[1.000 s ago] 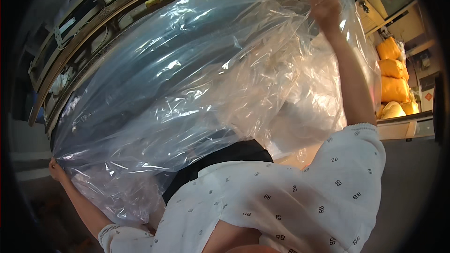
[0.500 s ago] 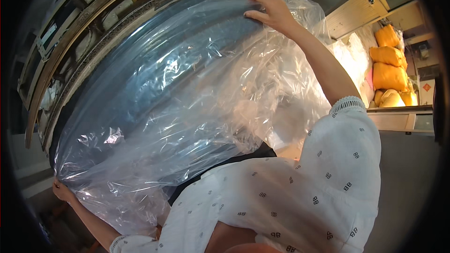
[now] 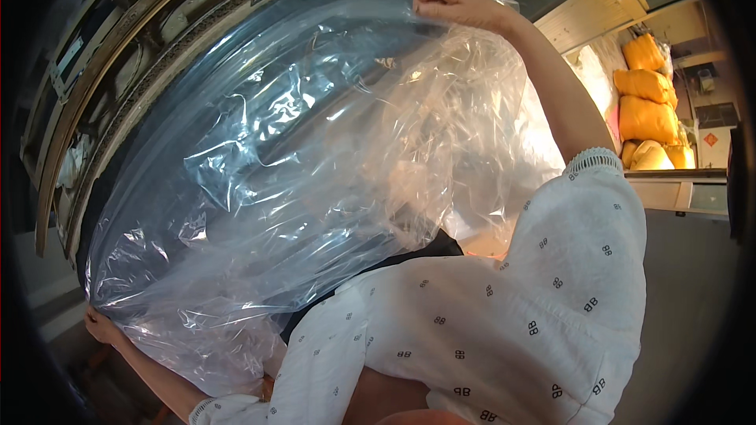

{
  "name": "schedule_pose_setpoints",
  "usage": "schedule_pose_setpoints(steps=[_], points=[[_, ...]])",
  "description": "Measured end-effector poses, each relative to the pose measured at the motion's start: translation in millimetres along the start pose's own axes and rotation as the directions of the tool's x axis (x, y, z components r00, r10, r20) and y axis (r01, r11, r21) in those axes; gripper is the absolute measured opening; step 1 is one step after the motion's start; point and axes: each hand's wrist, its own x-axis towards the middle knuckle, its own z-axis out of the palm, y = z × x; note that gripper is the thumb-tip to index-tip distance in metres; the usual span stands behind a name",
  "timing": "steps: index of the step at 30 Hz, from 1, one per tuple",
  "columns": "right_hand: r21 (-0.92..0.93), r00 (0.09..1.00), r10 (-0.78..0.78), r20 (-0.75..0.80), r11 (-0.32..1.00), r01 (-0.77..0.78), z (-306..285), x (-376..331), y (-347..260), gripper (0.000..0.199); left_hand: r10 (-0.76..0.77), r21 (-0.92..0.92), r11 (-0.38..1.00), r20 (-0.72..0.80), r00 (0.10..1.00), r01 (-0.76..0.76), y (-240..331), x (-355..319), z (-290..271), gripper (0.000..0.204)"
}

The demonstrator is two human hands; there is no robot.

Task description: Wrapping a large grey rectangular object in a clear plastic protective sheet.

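Note:
A large sheet of clear plastic film (image 3: 260, 157) spreads in creases over a dark blue-grey surface and drapes down toward my body. At the far left, my left hand (image 3: 99, 325) is closed on the film's gathered edge, which bunches to a point there. My right hand (image 3: 461, 6) reaches to the far right end with its fingers curled together on the film's edge. Its fingertips are partly hidden. Between my hands the film is stretched along the far side and lies loose and wrinkled closer to me.
A long machine frame (image 3: 130, 24) with rails runs along the far left side. Yellow-orange bundles (image 3: 647, 120) are stacked at the right, beside a brightly lit white heap (image 3: 591, 83). A pale cabinet-like panel (image 3: 594, 8) stands at the back right.
My right hand has closed from spread fingers into a curled grip on the film. The film between my hands has shifted and creased differently. My left hand stays at the corner, slightly lower.

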Motion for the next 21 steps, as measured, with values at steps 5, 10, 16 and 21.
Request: schedule_pose_setpoints(steps=[5,10,16,21], points=[[-0.210,0.996,-0.074,0.044,0.974,0.081,2,-4,8,0.020,-0.031,0.047,0.998,-0.044,0.999,0.033,12,2,4,0.037],[0.024,0.995,-0.074,0.064,0.997,0.072,-13,-7,-4,0.017,-0.049,0.116,0.992,0.062,0.997,0.041,-4,4,7,0.037],[0.450,0.983,0.070,0.168,0.882,-0.140,-43,-5,-32,0.018,0.034,-0.020,0.999,-0.021,0.999,-0.035,-17,3,8,0.037],[-0.111,0.993,-0.117,-0.011,0.987,0.115,-29,61,-3,0.019,-0.053,-0.011,0.999,-0.040,0.998,0.053,11,0,0,0.038]])
